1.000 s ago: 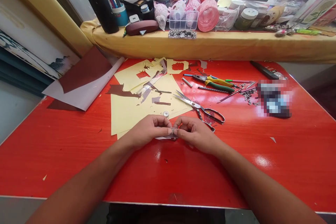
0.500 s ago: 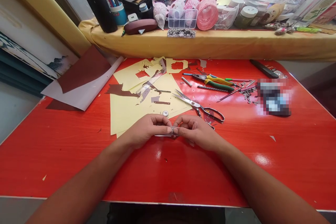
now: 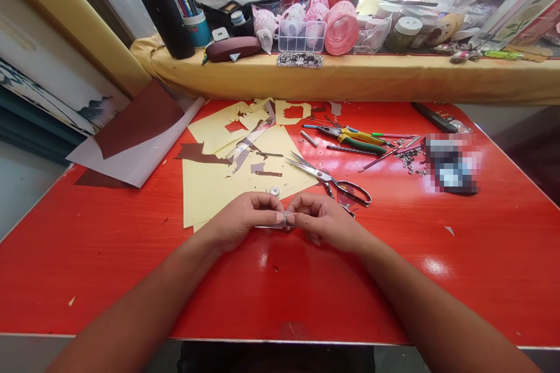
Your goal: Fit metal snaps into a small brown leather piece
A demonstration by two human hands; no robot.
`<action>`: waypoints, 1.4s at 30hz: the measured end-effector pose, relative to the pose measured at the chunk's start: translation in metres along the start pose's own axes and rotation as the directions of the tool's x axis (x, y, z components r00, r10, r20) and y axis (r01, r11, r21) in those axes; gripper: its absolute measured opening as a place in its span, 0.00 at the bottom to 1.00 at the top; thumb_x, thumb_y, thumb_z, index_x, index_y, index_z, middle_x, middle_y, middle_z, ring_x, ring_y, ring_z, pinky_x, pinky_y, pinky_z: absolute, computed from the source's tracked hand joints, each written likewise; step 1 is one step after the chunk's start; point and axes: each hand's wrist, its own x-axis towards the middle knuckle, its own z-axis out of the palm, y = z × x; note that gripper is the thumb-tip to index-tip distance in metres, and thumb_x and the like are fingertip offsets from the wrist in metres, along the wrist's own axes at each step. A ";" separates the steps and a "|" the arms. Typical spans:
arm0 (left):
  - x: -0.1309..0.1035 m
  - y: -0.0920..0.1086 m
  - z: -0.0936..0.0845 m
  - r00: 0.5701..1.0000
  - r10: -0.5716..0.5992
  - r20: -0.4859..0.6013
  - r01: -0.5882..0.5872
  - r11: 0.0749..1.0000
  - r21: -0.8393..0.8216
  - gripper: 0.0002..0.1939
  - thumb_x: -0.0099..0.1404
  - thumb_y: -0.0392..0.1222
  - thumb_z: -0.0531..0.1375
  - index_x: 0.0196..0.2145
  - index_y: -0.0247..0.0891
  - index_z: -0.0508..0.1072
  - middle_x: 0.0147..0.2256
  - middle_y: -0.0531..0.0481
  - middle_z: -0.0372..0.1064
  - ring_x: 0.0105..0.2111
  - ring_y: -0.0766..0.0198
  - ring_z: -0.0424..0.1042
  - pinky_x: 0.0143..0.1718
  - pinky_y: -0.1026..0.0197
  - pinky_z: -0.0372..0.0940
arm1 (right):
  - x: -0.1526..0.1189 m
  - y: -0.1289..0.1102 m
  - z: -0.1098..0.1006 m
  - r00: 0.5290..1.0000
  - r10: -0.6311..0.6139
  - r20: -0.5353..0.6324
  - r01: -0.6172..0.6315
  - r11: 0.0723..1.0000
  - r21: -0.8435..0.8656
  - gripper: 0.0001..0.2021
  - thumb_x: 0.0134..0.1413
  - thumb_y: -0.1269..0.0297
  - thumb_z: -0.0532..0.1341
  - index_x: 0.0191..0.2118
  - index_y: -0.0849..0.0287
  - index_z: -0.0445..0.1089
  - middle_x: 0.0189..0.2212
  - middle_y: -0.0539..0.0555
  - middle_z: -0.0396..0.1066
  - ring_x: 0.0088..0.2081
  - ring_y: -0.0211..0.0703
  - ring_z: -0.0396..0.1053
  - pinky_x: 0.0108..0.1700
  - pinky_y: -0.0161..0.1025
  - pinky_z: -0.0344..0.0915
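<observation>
Seen from the head camera, a person's two bare hands meet just below the centre of the frame over a red tabletop; the left hand is nearly closed, thumb pressed toward its curled fingers, and the right hand mirrors it, the two sets of fingertips pinching a small shiny piece between them; the piece is mostly covered by the thumbs, its exact shape too small to make out, while a pale strip shows below the left thumb, the rest of it hidden; both forearms run out of the frame at the lower corners; just above the left fingers, a round metal disc lies on yellow sheets strewn with dark scraps; right of centre rest open scissors, one handle partly hidden behind the right hand, and beyond them pliers with yellow-and-green grips; farther right, small metal bits lie beside an object blurred into a pixelated patch, beyond recognition; at upper left, a black tube is cut off by the top edge; at upper centre, a clear compartment box stands on a crowded ledge, where glare washes out the bags behind.
</observation>
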 end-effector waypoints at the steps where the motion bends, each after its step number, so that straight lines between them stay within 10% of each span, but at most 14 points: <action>1: 0.000 0.000 0.001 1.000 -0.004 0.001 0.004 1.000 -0.012 0.12 0.56 0.46 0.75 0.32 0.38 0.80 0.32 0.50 0.76 0.34 0.62 0.72 0.40 0.59 0.63 | 0.000 0.000 0.000 1.000 0.000 -0.001 0.000 1.000 0.006 0.17 0.57 0.49 0.71 0.37 0.58 0.71 0.21 0.44 0.66 0.18 0.32 0.57 0.22 0.32 0.52; 36: -0.003 0.009 -0.005 0.990 -0.135 -0.037 0.140 0.971 0.193 0.24 0.59 0.63 0.71 0.35 0.39 0.76 0.31 0.52 0.73 0.28 0.65 0.64 0.30 0.64 0.55 | 0.008 -0.001 -0.004 0.990 -0.042 -0.138 0.079 0.958 0.276 0.17 0.57 0.48 0.70 0.37 0.55 0.69 0.13 0.38 0.59 0.13 0.33 0.54 0.17 0.32 0.50; 42: -0.004 0.016 -0.004 0.980 -0.198 -0.011 0.197 0.965 0.172 0.22 0.60 0.63 0.70 0.34 0.41 0.76 0.34 0.51 0.76 0.32 0.61 0.69 0.33 0.64 0.62 | -0.020 -0.010 -0.039 0.949 -0.094 -0.300 0.077 0.995 -0.066 0.13 0.62 0.51 0.66 0.37 0.56 0.70 0.19 0.42 0.60 0.20 0.35 0.57 0.24 0.33 0.54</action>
